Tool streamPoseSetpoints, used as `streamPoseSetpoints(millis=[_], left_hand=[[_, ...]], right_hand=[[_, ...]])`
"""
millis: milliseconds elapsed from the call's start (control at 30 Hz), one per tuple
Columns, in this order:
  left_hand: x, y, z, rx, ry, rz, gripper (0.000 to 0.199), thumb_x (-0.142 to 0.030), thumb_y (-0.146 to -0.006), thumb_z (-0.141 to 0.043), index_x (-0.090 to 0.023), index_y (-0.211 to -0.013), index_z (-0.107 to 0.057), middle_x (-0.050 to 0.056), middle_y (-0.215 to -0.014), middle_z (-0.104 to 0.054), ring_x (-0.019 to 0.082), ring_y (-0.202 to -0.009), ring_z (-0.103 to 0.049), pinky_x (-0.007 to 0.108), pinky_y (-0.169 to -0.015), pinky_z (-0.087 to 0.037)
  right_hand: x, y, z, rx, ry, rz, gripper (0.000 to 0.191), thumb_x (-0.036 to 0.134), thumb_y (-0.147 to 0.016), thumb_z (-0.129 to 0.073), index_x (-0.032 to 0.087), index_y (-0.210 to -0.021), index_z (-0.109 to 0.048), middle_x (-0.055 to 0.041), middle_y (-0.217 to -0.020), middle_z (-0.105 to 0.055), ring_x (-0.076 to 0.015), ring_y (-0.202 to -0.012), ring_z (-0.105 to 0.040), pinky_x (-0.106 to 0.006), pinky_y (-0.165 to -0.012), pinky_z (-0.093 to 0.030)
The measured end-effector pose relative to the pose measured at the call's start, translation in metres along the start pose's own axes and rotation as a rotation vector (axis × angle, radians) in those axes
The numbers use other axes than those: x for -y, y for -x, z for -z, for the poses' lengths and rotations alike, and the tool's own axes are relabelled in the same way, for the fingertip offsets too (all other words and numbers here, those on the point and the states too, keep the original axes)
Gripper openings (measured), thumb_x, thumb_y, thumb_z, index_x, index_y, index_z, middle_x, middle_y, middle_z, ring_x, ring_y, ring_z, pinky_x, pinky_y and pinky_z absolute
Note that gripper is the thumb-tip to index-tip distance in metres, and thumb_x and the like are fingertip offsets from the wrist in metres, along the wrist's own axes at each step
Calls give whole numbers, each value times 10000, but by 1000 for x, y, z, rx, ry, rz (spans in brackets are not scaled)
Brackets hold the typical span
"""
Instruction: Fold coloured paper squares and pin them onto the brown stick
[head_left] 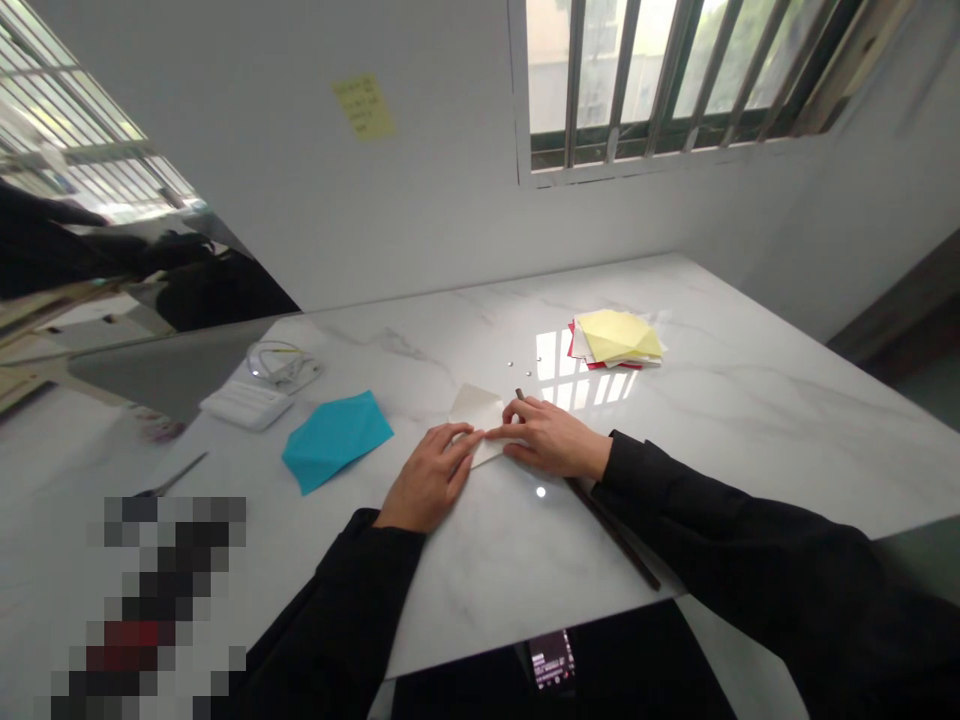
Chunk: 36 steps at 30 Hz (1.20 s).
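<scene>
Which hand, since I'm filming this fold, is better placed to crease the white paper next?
Probably the right: the right hand lies across the white paper, fingertips over its middle, with a thin dark rod beneath it. The left hand sits at the paper's lower edge.

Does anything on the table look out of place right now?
Yes, a long dark rod stands out: it runs slantwise beneath the right hand, beside the folded white paper, and its end nearly reaches the table's near edge. A few small shiny dots also sit loose on the marble table.
</scene>
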<state>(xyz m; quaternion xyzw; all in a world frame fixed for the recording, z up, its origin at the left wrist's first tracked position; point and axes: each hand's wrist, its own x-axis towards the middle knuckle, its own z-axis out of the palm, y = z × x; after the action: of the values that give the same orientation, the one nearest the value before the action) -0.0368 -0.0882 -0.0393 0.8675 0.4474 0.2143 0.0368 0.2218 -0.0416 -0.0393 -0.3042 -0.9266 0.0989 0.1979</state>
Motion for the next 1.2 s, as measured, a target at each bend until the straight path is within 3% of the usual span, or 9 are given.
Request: streamPoseSetpoints(millis=[500, 667, 800, 1200], left_hand=[[4, 0, -2, 23, 16, -9, 374, -241, -1052, -504, -318, -1396, -629, 68, -1336, -610, 261, -1275, -538, 541, -1118, -500], [5, 0, -3, 11, 17, -8, 367, -226, -1040, -512, -296, -1374, -649, 75, -1337, -621, 263, -1275, -545, 529, -1118, -502], [6, 1, -4, 25, 9, 4, 423, -170, -1004, -513, -267, -1394, -644, 92, -1354, -620, 271, -1287, -545, 519, -1123, -500], [5, 2, -6, 9, 6, 14, 424, -163, -992, -528, -284, -1377, -659, 84, -1354, -621, 268, -1293, -550, 510, -1134, -497]], right_hand=[[6, 1, 5, -18, 30, -17, 307, 308, -1043, -605, 285, -1326, -722, -108, -1208, -650, -255, -1058, -542, -421, -937, -467], [24, 2, 6, -29, 34, 125, 250, 323, -1059, -577, 304, -1239, -748, -85, -1306, -642, -273, -1199, -502, -422, -972, -438], [37, 3, 3, 23, 57, 197, 204, 309, -1056, -578, 293, -1148, -759, -55, -1222, -671, -254, -1137, -517, -403, -928, -428], [47, 7, 2, 15, 237, 184, 236, 266, -1088, -484, 220, -1221, -673, -93, -1113, -667, -274, -1067, -544, -442, -887, -475]])
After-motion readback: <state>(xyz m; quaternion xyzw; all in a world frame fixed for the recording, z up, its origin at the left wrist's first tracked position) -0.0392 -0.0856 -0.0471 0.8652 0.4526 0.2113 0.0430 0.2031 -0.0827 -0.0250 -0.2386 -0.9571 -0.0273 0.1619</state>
